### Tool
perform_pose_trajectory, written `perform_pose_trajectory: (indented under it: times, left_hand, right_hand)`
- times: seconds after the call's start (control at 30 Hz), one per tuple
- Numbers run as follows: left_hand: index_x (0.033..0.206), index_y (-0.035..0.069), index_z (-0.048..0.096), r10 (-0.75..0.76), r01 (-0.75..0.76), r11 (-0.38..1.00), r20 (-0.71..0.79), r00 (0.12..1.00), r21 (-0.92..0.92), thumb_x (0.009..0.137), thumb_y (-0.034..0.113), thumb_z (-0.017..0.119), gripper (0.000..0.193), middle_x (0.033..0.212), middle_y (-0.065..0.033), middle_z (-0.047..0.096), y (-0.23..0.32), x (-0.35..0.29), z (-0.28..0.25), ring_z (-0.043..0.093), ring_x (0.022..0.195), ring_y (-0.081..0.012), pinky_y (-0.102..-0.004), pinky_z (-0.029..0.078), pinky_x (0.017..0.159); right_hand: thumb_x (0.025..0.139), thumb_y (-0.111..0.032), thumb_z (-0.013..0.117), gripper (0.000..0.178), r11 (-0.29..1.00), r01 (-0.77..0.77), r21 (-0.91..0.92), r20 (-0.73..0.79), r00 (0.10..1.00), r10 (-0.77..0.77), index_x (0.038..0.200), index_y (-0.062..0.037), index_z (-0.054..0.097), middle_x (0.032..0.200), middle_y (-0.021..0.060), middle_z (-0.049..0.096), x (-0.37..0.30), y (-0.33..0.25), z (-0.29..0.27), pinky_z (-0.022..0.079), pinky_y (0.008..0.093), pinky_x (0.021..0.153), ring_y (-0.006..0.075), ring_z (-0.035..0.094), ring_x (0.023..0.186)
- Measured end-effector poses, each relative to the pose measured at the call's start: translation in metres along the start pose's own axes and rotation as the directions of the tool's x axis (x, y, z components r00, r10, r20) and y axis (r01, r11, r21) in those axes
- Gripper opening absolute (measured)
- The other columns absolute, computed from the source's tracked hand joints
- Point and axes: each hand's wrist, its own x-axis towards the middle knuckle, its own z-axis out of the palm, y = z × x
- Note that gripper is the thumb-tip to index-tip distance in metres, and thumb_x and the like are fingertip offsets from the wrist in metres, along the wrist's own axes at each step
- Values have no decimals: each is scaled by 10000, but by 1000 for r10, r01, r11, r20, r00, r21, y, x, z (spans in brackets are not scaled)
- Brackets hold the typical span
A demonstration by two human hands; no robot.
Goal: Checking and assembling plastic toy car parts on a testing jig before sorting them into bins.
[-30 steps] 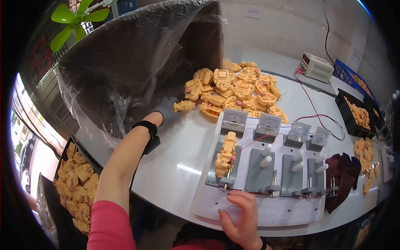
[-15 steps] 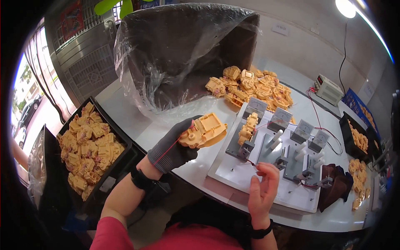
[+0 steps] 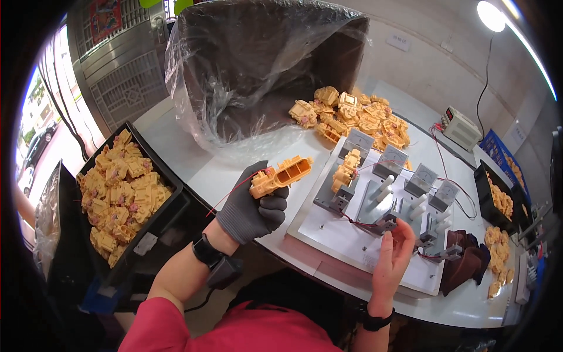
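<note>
My left hand (image 3: 253, 205), in a dark grey glove, grips a yellow plastic gear housing (image 3: 281, 177) over the table's front part. The hollow side of the housing, split into compartments, faces up, and a thin red wire trails from it toward my wrist. My bare right hand (image 3: 394, 249) is over the white test board (image 3: 352, 246), thumb and fingers apart, fingertips at a small dark block (image 3: 387, 222) on the middle fixture. Whether they touch it I cannot tell. Another yellow housing (image 3: 346, 170) sits on the board's left fixture.
Several meters (image 3: 390, 161) line the board's back edge. Behind lies a heap of yellow housings (image 3: 375, 126) beside a large plastic-lined box (image 3: 264, 70). A black crate (image 3: 179, 205) of housings stands at left. At right are a power supply (image 3: 461, 128) and a brown cloth (image 3: 465, 258).
My left hand has turned the housing, so its compartments now show. My right hand has moved right, from beside the left fixture to the middle fixture's block. The view has shifted slightly.
</note>
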Motion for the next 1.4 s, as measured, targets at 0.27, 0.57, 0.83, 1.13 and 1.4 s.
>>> perform_pose_trajectory:
  times: [0.27,0.57,0.83,1.13,1.4]
  left_hand:
    - [1149,22,528,24,-28,997,-64,998,-65,947,360,512,394,895,-59,599,2,1,-2,535,577,-108,-209,478,505]
    - [1250,16,508,55,-51,994,37,998,-99,980,392,427,470,1083,-108,639,1,-11,-17,657,1003,-265,-407,554,840]
    - [1256,13,509,114,-109,985,34,993,-132,972,441,383,529,1170,-101,616,-1,-21,-22,592,1095,-260,-455,476,964]
    - [1267,21,502,164,-164,986,3,986,-41,968,424,386,515,1185,-88,606,0,-28,-22,552,1142,-250,-444,432,1004]
    - [1282,50,494,123,-123,992,-107,987,0,955,375,428,466,1158,-101,587,-3,-25,-10,601,973,-224,-347,506,827]
  right_hand:
    - [956,-44,520,338,1000,-5,-23,21,1000,6,1289,-7,470,1052,39,496,-2,0,-1,393,226,799,98,464,906]
    - [938,-59,552,351,999,-9,-45,-10,1000,9,1278,-8,481,1058,58,525,-3,-2,1,420,253,814,113,483,872]
    - [937,-63,556,346,999,4,-48,-25,1000,-5,1274,-13,490,1025,49,523,-2,-2,2,420,247,792,108,479,851]
    - [937,-88,577,347,996,3,-95,-17,1000,-5,1270,-25,502,1044,57,562,-3,-3,0,440,261,800,119,520,869]
    - [923,-85,599,355,997,24,-69,-8,1000,-24,1263,-36,513,1036,53,578,0,0,0,447,268,791,131,544,897]
